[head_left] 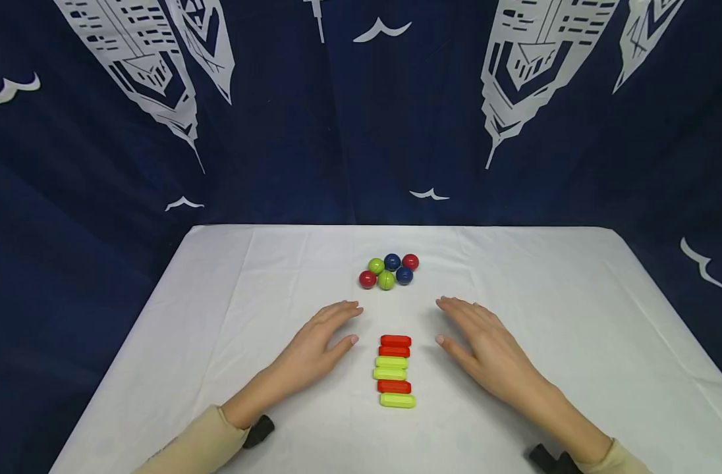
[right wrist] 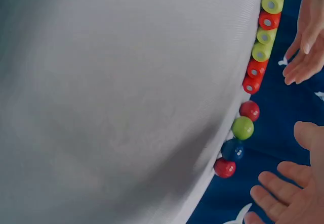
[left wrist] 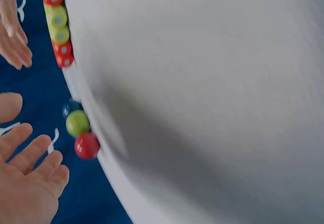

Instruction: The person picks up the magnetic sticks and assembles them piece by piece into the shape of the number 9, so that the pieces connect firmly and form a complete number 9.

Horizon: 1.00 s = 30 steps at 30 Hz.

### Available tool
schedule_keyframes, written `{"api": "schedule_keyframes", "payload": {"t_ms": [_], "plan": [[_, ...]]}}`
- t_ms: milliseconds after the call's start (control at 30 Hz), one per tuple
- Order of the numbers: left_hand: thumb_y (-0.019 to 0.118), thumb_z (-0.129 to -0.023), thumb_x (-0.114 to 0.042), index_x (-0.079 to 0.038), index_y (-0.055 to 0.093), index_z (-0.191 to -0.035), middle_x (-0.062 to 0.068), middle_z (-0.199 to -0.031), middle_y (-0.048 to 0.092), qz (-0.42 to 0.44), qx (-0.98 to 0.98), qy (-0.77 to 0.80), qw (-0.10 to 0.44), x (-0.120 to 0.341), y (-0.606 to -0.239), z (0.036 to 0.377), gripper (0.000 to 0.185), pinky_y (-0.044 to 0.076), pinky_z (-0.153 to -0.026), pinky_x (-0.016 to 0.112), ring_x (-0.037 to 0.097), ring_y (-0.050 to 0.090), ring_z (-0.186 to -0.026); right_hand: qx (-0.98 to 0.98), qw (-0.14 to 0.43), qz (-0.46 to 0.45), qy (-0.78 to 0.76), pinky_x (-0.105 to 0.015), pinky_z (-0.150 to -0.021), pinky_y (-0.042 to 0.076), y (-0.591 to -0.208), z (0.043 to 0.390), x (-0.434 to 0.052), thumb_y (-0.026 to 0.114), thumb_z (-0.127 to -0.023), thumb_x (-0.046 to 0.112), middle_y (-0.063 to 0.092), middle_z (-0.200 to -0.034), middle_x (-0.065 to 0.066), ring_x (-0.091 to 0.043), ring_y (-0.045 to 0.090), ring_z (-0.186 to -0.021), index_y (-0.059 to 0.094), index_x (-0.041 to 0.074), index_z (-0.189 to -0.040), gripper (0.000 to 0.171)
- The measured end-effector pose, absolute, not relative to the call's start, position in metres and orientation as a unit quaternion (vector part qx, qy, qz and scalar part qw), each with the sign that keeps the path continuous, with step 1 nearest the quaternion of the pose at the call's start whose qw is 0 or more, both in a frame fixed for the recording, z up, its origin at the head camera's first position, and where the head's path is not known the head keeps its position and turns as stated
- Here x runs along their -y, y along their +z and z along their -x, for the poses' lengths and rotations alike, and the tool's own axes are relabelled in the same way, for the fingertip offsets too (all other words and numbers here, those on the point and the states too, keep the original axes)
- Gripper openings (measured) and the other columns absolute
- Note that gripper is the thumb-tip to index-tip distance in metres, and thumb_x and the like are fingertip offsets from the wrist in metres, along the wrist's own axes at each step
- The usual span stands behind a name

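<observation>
My left hand (head_left: pixel 315 347) is left of a column of short rods, fingers extended and holding nothing. Opposite it, right of the column, is my right hand (head_left: pixel 490 352), also with straight fingers and nothing held. The column has three red rods, such as the farthest red rod (head_left: pixel 395 340), and three yellow-green ones, such as the nearest yellow-green rod (head_left: pixel 398 400). Beyond the fingertips sit several balls in a cluster: two red, one being the left red ball (head_left: pixel 367 280), two green like the front green ball (head_left: pixel 386 280), and two blue like the front blue ball (head_left: pixel 404 275).
A white cloth covers the table (head_left: pixel 219 296). Behind it hangs a dark blue curtain (head_left: pixel 278 145) with white building and bird prints. Black straps or mounts, such as the left wrist mount (head_left: pixel 259 431), show at both wrists, below beige sleeves (head_left: pixel 197 444).
</observation>
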<state>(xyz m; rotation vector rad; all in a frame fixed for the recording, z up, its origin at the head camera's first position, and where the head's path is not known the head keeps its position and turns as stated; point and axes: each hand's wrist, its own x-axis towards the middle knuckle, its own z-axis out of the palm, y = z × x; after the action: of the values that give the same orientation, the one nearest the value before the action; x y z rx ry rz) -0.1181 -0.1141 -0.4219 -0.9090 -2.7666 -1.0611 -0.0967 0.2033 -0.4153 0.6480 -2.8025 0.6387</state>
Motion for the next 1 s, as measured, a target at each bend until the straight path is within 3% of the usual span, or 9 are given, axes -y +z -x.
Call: {"api": "schedule_keyframes", "payload": {"t_ms": [267, 400, 533, 733, 1000], "plan": [[0.069, -0.093, -0.015, -0.012, 0.064, -0.127, -0.004, -0.124, 0.064, 0.224, 0.863, -0.443, -0.092, 0.094, -0.431, 0.130, 0.034, 0.047, -0.096, 0.034, 0.015, 0.058, -0.113, 0.923, 0.005, -0.208, 0.325, -0.048, -0.100, 0.044, -0.417, 0.106, -0.189, 0.071, -0.092, 0.022, 0.060, -0.132, 0.000, -0.022, 0.053, -0.124, 0.059, 0.013, -0.134, 0.044], [0.069, -0.092, -0.012, -0.009, 0.068, -0.119, 0.000, -0.114, 0.068, 0.216, 0.845, -0.472, -0.126, 0.085, -0.433, 0.135, 0.026, 0.051, -0.086, 0.027, 0.014, 0.061, -0.098, 0.897, -0.053, -0.211, 0.384, -0.039, -0.094, 0.050, -0.419, 0.113, -0.182, 0.069, -0.093, 0.015, 0.064, -0.125, 0.001, -0.016, 0.061, -0.110, 0.063, 0.011, -0.127, 0.035], [0.067, -0.090, -0.006, -0.006, 0.070, -0.112, 0.001, -0.101, 0.068, 0.215, 0.833, -0.490, -0.142, 0.079, -0.436, 0.140, 0.021, 0.051, -0.077, 0.024, 0.012, 0.060, -0.085, 0.875, -0.096, -0.224, 0.418, -0.030, -0.085, 0.053, -0.423, 0.121, -0.178, 0.066, -0.094, 0.009, 0.067, -0.113, 0.002, -0.013, 0.062, -0.093, 0.066, 0.010, -0.121, 0.027], [0.069, -0.089, -0.005, -0.006, 0.072, -0.103, -0.003, -0.084, 0.065, 0.217, 0.826, -0.498, -0.149, 0.073, -0.441, 0.143, 0.014, 0.047, -0.066, 0.021, 0.013, 0.056, -0.074, 0.864, -0.140, -0.231, 0.426, -0.026, -0.076, 0.052, -0.428, 0.130, -0.174, 0.066, -0.093, 0.006, 0.066, -0.096, 0.003, -0.014, 0.059, -0.086, 0.069, 0.011, -0.116, 0.024], [0.071, -0.088, -0.006, -0.011, 0.076, -0.096, -0.007, -0.078, 0.061, 0.214, 0.844, -0.474, -0.133, 0.065, -0.443, 0.145, 0.010, 0.042, -0.062, 0.022, 0.012, 0.054, -0.071, 0.863, -0.123, -0.262, 0.414, -0.024, -0.070, 0.049, -0.435, 0.138, -0.171, 0.070, -0.089, 0.006, 0.064, -0.089, 0.007, -0.012, 0.057, -0.081, 0.072, 0.014, -0.107, 0.020]]}}
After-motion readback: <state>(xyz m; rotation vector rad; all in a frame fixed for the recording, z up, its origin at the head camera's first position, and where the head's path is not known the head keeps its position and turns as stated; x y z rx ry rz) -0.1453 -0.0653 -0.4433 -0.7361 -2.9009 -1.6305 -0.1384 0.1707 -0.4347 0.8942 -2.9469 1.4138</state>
